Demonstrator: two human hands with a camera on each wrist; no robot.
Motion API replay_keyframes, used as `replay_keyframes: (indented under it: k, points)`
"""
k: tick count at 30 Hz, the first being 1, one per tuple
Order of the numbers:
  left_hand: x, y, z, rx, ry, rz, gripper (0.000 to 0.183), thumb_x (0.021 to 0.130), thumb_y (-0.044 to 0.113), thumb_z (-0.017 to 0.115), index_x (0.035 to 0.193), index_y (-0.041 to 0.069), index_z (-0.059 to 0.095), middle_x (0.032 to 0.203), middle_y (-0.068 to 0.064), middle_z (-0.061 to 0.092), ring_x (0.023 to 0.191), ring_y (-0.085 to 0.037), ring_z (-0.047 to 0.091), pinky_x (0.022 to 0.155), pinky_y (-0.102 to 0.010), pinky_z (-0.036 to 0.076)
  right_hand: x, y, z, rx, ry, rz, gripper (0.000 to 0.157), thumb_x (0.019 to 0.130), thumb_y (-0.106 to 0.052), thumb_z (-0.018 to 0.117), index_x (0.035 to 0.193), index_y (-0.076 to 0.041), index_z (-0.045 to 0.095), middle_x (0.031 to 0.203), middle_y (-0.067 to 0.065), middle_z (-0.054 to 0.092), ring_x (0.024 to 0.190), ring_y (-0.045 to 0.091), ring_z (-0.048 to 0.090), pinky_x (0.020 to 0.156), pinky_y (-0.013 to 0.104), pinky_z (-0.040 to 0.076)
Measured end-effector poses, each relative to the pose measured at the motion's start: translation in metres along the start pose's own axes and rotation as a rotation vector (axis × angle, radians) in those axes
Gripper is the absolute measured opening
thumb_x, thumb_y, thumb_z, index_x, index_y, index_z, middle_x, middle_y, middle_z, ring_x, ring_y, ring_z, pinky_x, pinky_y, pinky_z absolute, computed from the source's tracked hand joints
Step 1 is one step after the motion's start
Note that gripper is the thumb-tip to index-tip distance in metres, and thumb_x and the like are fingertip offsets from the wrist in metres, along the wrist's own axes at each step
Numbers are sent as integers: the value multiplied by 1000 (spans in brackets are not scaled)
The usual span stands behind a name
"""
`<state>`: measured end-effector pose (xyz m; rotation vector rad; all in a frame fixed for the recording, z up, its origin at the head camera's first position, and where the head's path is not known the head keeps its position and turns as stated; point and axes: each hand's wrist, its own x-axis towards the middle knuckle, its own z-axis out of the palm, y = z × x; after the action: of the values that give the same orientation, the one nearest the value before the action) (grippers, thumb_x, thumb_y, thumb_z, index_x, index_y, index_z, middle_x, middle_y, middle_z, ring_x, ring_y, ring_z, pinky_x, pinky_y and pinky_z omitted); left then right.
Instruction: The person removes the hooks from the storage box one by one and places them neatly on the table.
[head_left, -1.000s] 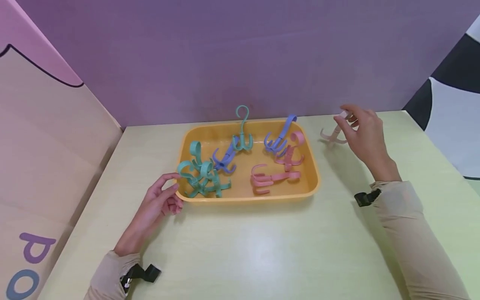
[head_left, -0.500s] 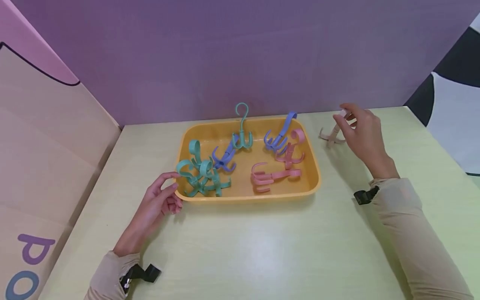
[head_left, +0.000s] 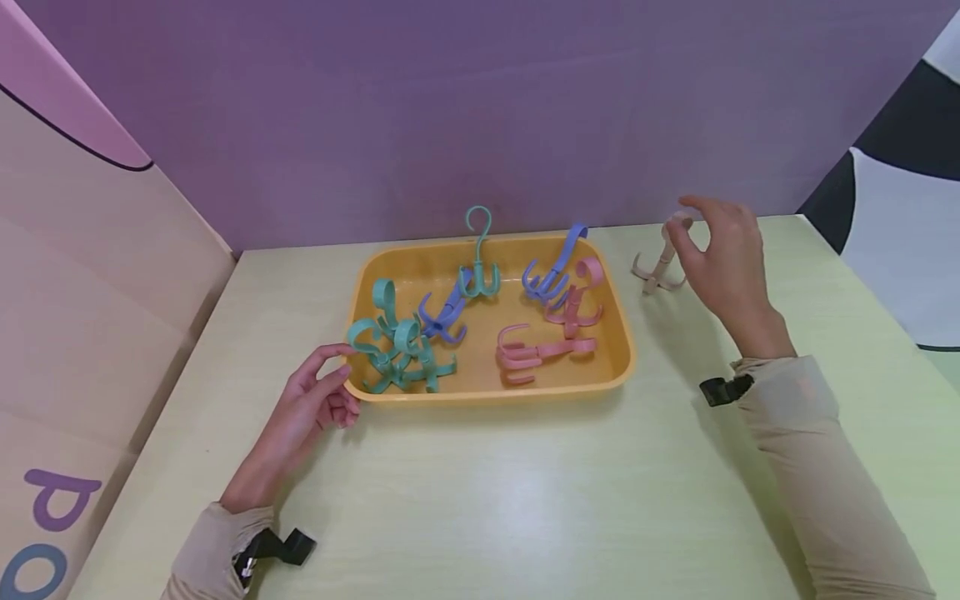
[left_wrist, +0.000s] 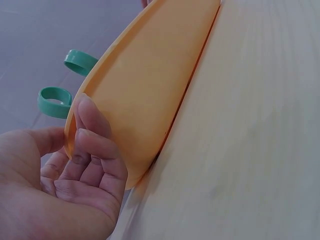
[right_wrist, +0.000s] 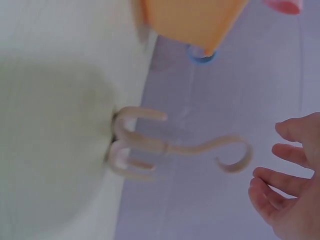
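Observation:
At its front left corner, the orange-yellow tray (head_left: 487, 397) is gripped by my left hand (head_left: 318, 400), with fingers curled about the rim, as the left wrist view shows too. A pale pink pronged hanging hook (right_wrist: 145, 143) stands upright on its prongs on the table, right of the tray, its curled top uppermost. My right hand (right_wrist: 295, 185) is just off that curled top, fingers spread and apart from it in the right wrist view. Several green hooks (head_left: 390, 367) crowd the tray's left side, close to my left fingers.
Also in the tray are two blue hooks (head_left: 444, 317), two pink hooks (head_left: 525, 357) and an upright green hook (head_left: 480, 279) at the back rim. A purple wall panel (head_left: 480, 117) closes the table's far edge. A cream panel (head_left: 90, 292) stands at left.
My right thumb and fingers have parted and let go of the pale pink hook, which now stands by itself. My left hand keeps its hold on the tray.

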<state>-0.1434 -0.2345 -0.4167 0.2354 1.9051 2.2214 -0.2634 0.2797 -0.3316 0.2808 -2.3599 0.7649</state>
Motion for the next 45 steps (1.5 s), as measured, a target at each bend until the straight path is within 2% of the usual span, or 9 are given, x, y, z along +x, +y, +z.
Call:
replay_keyframes:
  k: [9,15,18,23,28,33,37,41,45]
  points:
    - [1,0,0,6,-2,-3,40,107,21,49,138,0,37,68,-2,68,58,-13,64,53,-23,50,1,-32,-9,-19,-1,-16,32,99,-18,59,126,-2,65,124,20,66,112,39,51,95,55,37]
    - [2,-1,0,6,-3,-5,41,107,22,49,139,0,36,68,-2,68,58,-13,64,53,-23,50,0,-49,-17,37,26,-3,31,98,-17,58,124,-1,66,119,19,68,107,38,57,94,53,42]
    - [1,0,-1,5,-5,-5,42,107,22,49,139,-1,36,68,-2,68,58,-13,64,53,-23,50,0,-56,-19,60,51,-26,29,97,-15,59,121,-1,68,115,18,70,102,35,59,89,45,43]
    - [1,0,-1,-6,-7,-7,38,107,22,49,137,2,38,68,-2,68,59,-13,64,54,-23,51,-1,-66,-19,92,84,-73,26,95,-12,62,117,-2,70,109,14,73,93,24,60,84,20,38]
    - [0,1,0,-7,-6,-7,38,107,22,49,137,1,38,68,-2,68,58,-13,64,53,-23,50,-3,-75,-19,127,22,-102,25,94,-9,64,116,0,69,109,14,71,94,25,62,82,10,37]
    - [0,1,-1,-3,-7,-6,41,107,22,49,139,0,36,68,-2,68,58,-13,64,53,-23,50,-7,-81,-14,125,-95,-142,25,94,-10,68,116,-1,67,109,12,70,95,24,63,78,13,40]
    - [1,1,-2,-6,-14,0,40,107,22,48,138,0,36,68,-2,68,58,-13,63,53,-23,49,-9,-85,-6,133,-177,-189,25,92,-9,70,117,-2,67,108,10,70,94,21,64,78,26,48]
    - [1,0,-4,-9,-18,3,37,107,22,48,137,2,38,68,-2,68,59,-13,64,53,-23,50,-11,-88,3,158,-277,-196,32,91,-11,73,121,-3,66,113,11,70,99,25,65,83,44,53]
    - [1,-1,-5,-7,-20,0,38,107,22,48,137,1,38,69,-2,68,59,-13,64,54,-23,51,-14,-90,8,149,-386,-166,36,93,-15,71,127,-4,64,118,11,69,102,29,64,83,48,54]
